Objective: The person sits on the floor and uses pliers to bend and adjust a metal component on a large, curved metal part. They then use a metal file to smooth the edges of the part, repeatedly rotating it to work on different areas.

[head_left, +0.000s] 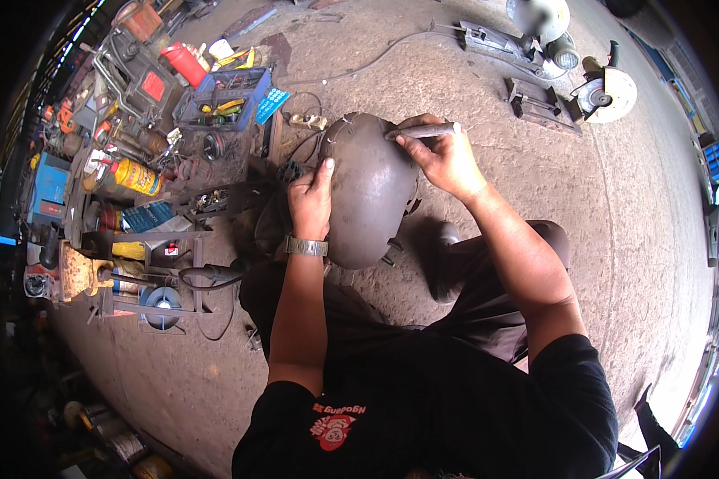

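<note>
A dark grey, rounded metal shell (369,188), smooth and bulging on top with rough edges, is held up in front of my knees. Closed on its left edge is my left hand (311,199), thumb lying along the surface and a metal watch on the wrist; the fingers beneath are hidden. My right hand (438,152) pinches a thick grey pen-shaped tool (435,130) at the shell's upper right edge. Its narrow end points left and seems to touch the rim there. I cannot tell exactly what kind of tool it is.
Left of the shell lies clutter: a blue crate (240,100) with tools, a red bottle (184,64), a yellow can (136,176) and a metal stand (156,275). Cut-off saws (603,96) sit on the concrete floor at the far right. A cable (367,68) crosses the floor.
</note>
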Tool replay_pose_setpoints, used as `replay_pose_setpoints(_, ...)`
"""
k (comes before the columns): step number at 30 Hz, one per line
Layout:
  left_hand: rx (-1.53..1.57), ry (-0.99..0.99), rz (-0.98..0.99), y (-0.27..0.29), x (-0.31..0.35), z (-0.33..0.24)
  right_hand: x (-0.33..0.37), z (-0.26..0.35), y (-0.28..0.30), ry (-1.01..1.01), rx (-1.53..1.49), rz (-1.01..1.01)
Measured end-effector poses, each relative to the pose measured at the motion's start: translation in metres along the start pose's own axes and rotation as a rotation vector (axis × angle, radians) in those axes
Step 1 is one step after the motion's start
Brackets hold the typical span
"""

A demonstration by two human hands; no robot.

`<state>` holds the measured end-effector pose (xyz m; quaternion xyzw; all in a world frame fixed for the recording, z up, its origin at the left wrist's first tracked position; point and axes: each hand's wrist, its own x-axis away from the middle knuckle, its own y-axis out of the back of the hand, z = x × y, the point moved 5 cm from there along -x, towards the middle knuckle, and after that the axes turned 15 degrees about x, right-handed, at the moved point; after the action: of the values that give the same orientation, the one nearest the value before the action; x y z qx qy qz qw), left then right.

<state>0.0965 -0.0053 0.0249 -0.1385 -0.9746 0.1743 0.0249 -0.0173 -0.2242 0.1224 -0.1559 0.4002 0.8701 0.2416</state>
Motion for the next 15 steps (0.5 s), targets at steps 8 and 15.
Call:
replay_pose_setpoints(8,0.016,0.015,-0.069,0.004,-0.002,-0.001,0.008,0.005,-0.010,-0.005,-0.009,0.067)
replay_pose_setpoints(15,0.086,0.000,-0.082,0.004,-0.006,-0.003,-0.003,0.012,-0.006,-0.032,-0.054,-0.047)
